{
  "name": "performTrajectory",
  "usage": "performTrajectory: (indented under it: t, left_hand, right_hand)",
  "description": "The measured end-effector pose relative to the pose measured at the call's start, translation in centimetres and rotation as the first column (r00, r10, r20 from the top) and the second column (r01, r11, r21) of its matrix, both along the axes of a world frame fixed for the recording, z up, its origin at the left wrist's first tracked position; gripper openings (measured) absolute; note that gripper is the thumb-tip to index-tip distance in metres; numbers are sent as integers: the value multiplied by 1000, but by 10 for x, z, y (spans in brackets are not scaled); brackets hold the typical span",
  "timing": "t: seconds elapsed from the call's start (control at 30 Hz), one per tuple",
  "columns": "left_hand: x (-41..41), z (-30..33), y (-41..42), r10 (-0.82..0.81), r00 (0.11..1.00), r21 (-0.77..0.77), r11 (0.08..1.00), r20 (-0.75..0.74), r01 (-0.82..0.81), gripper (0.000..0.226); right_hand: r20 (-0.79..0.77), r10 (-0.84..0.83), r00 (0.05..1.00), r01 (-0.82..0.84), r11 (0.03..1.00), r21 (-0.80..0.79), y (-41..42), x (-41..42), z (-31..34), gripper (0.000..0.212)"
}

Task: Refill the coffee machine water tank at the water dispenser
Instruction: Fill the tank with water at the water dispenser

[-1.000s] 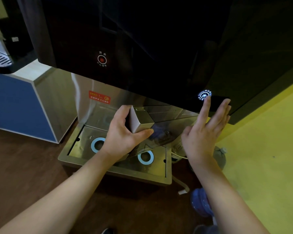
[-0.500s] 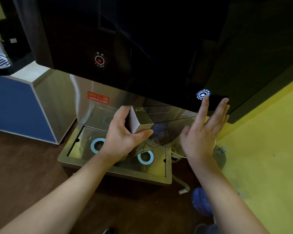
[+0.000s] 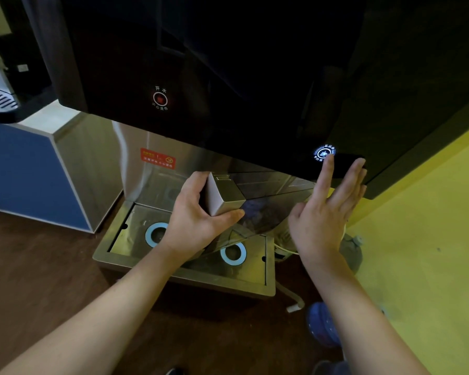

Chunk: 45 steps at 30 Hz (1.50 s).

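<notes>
Almost nothing changes: the left hand (image 3: 198, 220) keeps gripping the water tank (image 3: 244, 209) under the dispenser (image 3: 228, 77), the right hand (image 3: 325, 212), fingers straight, stays pressing the lit button (image 3: 324, 152); filling probably continues.

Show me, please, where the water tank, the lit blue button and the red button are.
water tank (image 3: 225, 197): head view, on its grey top block, gripped by the left hand (image 3: 192, 220).
blue button (image 3: 324, 152): head view, on its glowing ring, at the right hand's (image 3: 322, 217) fingertip.
red button (image 3: 160, 99): head view, on its centre.
</notes>
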<state>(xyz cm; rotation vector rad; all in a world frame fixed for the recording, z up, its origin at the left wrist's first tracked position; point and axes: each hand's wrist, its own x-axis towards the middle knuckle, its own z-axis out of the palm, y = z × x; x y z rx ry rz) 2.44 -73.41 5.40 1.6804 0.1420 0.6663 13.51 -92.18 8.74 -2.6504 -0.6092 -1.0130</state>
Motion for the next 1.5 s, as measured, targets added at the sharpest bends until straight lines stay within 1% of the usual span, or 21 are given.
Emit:
performTrajectory:
  t: [0.2, 0.23, 0.3, 0.37, 0.4, 0.43, 0.47, 0.53, 0.63, 0.7, 0.8, 0.9, 1.0, 1.1, 1.17, 1.2, 1.27, 1.33, 1.4, 1.5]
  left_hand:
    - [-1, 0, 0, 0, 1000, 4, 1000, -2, 0, 52]
    - [-1, -1, 0, 0, 1000, 4, 1000, -2, 0, 52]
    - [-2, -1, 0, -2, 1000, 5, 1000, 1, 2, 52]
    - [-3, -1, 1, -5, 1000, 3, 1000, -1, 5, 54]
    - [-4, -2, 2, -10, 1000, 0, 1000, -5, 10, 56]
    - [-5, -2, 3, -13, 1000, -1, 1000, -8, 13, 58]
    - [-7, -1, 4, -15, 1000, 5, 1000, -11, 15, 60]
    - [-14, 2, 7, -33, 999, 24, 999, -19, 34, 62]
    - [-28, 8, 15, -69, 997, 34, 997, -30, 70, 65]
    - [-40, 8, 23, -63, 996, 31, 997, -57, 65, 65]
    - [-59, 6, 39, -26, 996, 13, 1000, -87, 28, 62]
    - [-83, 4, 63, -7, 994, 13, 1000, -106, 8, 58]
    - [-111, 6, 99, -26, 987, -11, 1000, -157, 25, 59]
    - [-144, 11, 147, -82, 971, -22, 997, -224, 79, 56]
    - [-169, 17, 185, -93, 953, 40, 993, -290, 109, 62]
    - [-182, 21, 205, -90, 940, 98, 987, -329, 128, 64]
    - [-208, 27, 245, -50, 900, 237, 957, -432, 167, 60]
    - [-232, 34, 283, 51, 840, 396, 896, -540, 200, 58]
    - [-251, 42, 317, 146, 765, 514, 815, -628, 267, 60]
    - [-270, 56, 359, 218, 647, 561, 732, -731, 387, 54]
  right_hand:
    - [-6, -26, 1000, 26, 999, -28, 3, -3, 1, 96]
    - [0, -26, 1000, 26, 999, -19, 2, -4, 2, 95]
    - [51, -2, 999, 0, 999, 48, -1, -4, 3, 86]
    - [135, 82, 988, -98, 988, 118, -6, -7, 0, 71]
    - [157, 159, 975, -179, 977, 121, -9, -8, -4, 65]
    - [147, 255, 956, -270, 958, 97, -11, -10, -9, 60]
    - [95, 349, 932, -356, 933, 57, -13, -11, -15, 57]
    - [-106, 469, 877, -472, 881, -11, -14, -14, -22, 61]
    - [-410, 472, 780, -539, 840, -58, -3, -13, -22, 81]
    - [-522, 452, 723, -576, 812, -94, 9, -13, -20, 91]
    - [-616, 438, 655, -637, 758, -139, 30, -17, -14, 91]
    - [-709, 380, 594, -653, 743, -149, 59, -30, -4, 90]
    - [-726, 419, 545, -672, 737, -78, 98, -54, 2, 89]
    - [-723, 443, 531, -667, 744, -34, 147, -85, 4, 87]
    - [-727, 452, 517, -683, 729, -33, 183, -106, 2, 85]
    - [-729, 463, 504, -699, 714, -30, 202, -117, 2, 84]
    - [-733, 476, 486, -725, 688, -34, 242, -141, 0, 82]
    - [-736, 472, 485, -740, 671, -57, 281, -164, -3, 80]
    - [-728, 485, 484, -759, 647, -73, 319, -185, -6, 80]
    - [-738, 503, 449, -805, 587, -90, 374, -208, -7, 79]
